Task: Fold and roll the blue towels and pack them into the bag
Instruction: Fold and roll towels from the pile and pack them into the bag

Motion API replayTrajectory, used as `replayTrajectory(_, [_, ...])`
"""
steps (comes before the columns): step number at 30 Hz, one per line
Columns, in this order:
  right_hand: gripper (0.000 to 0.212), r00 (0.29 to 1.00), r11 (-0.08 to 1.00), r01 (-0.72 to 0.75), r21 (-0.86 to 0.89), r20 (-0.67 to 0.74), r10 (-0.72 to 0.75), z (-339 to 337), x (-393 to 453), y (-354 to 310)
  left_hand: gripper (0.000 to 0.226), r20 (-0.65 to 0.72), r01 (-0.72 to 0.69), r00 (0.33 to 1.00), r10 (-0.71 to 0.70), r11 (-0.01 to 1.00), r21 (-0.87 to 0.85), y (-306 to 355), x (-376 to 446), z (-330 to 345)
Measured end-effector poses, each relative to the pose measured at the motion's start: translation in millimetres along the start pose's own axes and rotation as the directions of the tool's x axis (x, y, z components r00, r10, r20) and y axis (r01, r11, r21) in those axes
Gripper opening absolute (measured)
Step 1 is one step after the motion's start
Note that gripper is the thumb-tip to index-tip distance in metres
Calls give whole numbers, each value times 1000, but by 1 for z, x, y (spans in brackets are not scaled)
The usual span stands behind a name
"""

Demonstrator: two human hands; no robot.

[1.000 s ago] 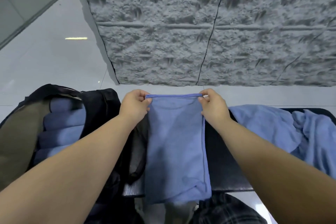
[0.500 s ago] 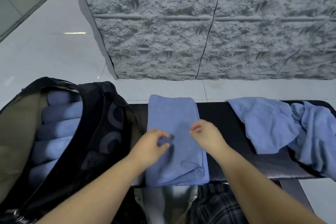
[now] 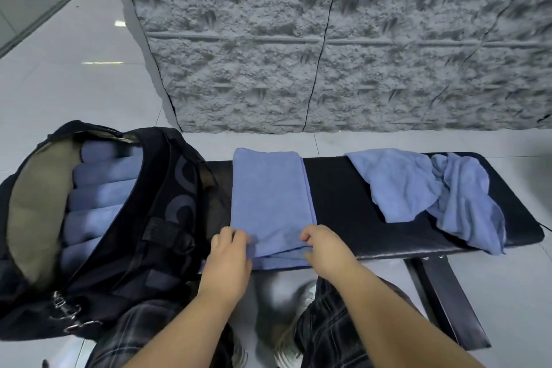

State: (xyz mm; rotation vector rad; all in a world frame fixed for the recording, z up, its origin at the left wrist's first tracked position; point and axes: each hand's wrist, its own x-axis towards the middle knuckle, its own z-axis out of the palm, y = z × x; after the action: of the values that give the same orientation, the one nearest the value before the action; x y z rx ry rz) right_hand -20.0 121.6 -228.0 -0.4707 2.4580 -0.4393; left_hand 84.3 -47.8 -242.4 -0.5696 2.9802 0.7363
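Folded blue terry towel [image 3: 270, 203], a long narrow strip, lies flat on the black padded desk [image 3: 337, 203] with its near short end right under my fingers and its long axis running straight away from me toward the grey textured wall [image 3: 328, 39]. My left hand [image 3: 230, 251] pinches the near left corner and my right hand [image 3: 324, 245] pinches the near right corner, fingers curled narrow on the cloth; both sit equally close, one at each side of that end. I judge the roll must start here and travel away along the strip. Left of the towel stands the open black backpack [image 3: 167, 218], rolled blue towels [image 3: 98, 197] stacked inside. Right of the towel, further along the desk, lie loose crumpled blue towels [image 3: 433, 188].
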Motion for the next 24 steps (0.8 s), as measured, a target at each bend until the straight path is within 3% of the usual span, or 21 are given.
replayTrajectory(5, [9, 993, 988, -106, -113, 41, 111, 2, 0, -13, 24, 77, 62, 995, -66, 997, 56, -8, -3, 2])
replayTrajectory(9, [24, 989, 981, -146, -126, 0, 147, 0, 1, -12, 24, 114, -16, 993, -5, 984, 177, 0, -7, -2])
replayTrajectory(13, [15, 981, 969, -175, -175, -121, 155, -2, -5, -8, 58, 142, -170, 981, 130, 931, 322, 2, -5, -4])
replayTrajectory(17, [14, 974, 942, -199, -272, -161, 159, 1, -10, -9, 44, 117, -148, 986, 115, 934, 324, 6, -9, 0])
replayTrajectory(19, [16, 974, 955, -228, -190, -59, 220, 2, -9, -7, 49, 56, -156, 988, 146, 919, 362, 5, -8, 3])
replayTrajectory(22, [20, 961, 967, -243, 79, 156, 229, -3, -11, -3, 59, 107, -199, 980, 170, 898, 393, 2, -4, 4])
replayTrajectory(24, [20, 952, 922, -286, 260, 183, 244, -9, -11, -2, 55, 102, -216, 976, 191, 891, 400, 2, -3, 0])
